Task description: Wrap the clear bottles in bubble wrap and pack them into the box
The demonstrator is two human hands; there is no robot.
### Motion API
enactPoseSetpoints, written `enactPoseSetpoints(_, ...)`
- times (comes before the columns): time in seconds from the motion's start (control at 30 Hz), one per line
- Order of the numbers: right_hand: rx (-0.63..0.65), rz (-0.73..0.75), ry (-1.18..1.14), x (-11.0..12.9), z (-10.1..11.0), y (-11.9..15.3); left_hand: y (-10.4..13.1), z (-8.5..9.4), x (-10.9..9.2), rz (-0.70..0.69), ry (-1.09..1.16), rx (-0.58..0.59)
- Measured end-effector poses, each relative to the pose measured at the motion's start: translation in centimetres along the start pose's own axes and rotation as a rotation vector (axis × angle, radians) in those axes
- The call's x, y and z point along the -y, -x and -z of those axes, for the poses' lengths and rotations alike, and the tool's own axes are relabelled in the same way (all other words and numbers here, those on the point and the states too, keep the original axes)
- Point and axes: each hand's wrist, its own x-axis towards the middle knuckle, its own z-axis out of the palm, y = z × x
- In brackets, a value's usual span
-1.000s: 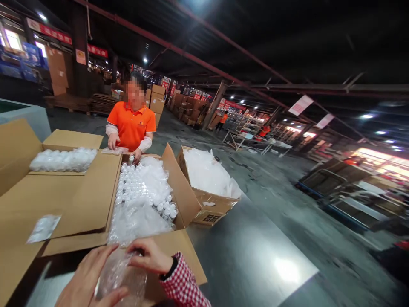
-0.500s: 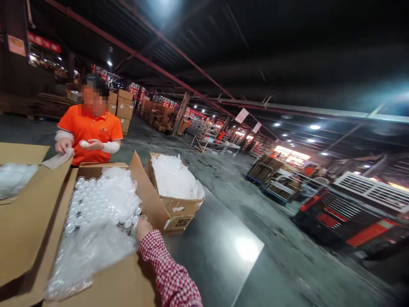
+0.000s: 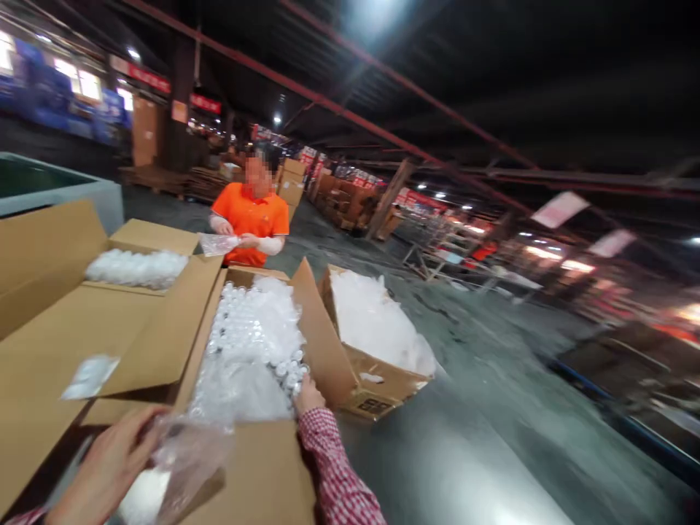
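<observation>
My left hand point(image 3: 117, 456) is at the lower left, its fingers wrapped round a clear plastic bag point(image 3: 194, 452) with something white in it. My right hand point(image 3: 309, 397) reaches into the right edge of an open cardboard box point(image 3: 205, 332), against small clear bottles point(image 3: 289, 370) with white tops; its fingertips are hidden among them. Many such bottles and clear plastic bags point(image 3: 246, 390) fill this box. To its right, a smaller box point(image 3: 377, 383) holds a heap of white bags point(image 3: 377, 317).
Left stands a large open box point(image 3: 49, 313) with a row of white packed items point(image 3: 136, 267). Across the boxes a person in an orange shirt point(image 3: 249, 219) holds a clear bag. The grey metal table point(image 3: 437, 467) extends right. A green-grey bin point(image 3: 103, 197) is at far left.
The view has swung left, so the boxes appear further right. My left hand has come into view with a plastic bag. My right hand remains at the bottle box's right edge.
</observation>
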Motion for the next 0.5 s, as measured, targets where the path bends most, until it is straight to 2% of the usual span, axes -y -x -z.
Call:
enactPoseSetpoints(0.07,-0.013,-0.023,0.023,-0.4,-0.6,0.1,-0.1,0.7,-1.8,0.071,-0.020,0.081)
enactPoseSetpoints(0.17,-0.124,-0.013,-0.010,-0.4,0.6,1.6,-0.1,1.3,-3.8,0.106,-0.143,0.066)
enactPoseSetpoints(0.23,-0.257,0.063,-0.203,0.4,2.0,3.9,0.1,1.3,-4.4,0.098,-0.194,0.062)
enactPoseSetpoints(0.3,-0.325,0.211,-0.508,2.1,3.2,7.0,0.4,1.0,-4.4,0.082,-0.213,0.067)
enactPoseSetpoints(0.4,-0.237,0.485,-0.823,5.6,3.7,11.9,0.6,0.5,-4.2,0.046,-0.230,0.073)
enactPoseSetpoints(0.5,-0.049,0.708,-0.875,8.4,2.8,15.2,0.6,0.6,-4.5,0.018,-0.224,0.054)
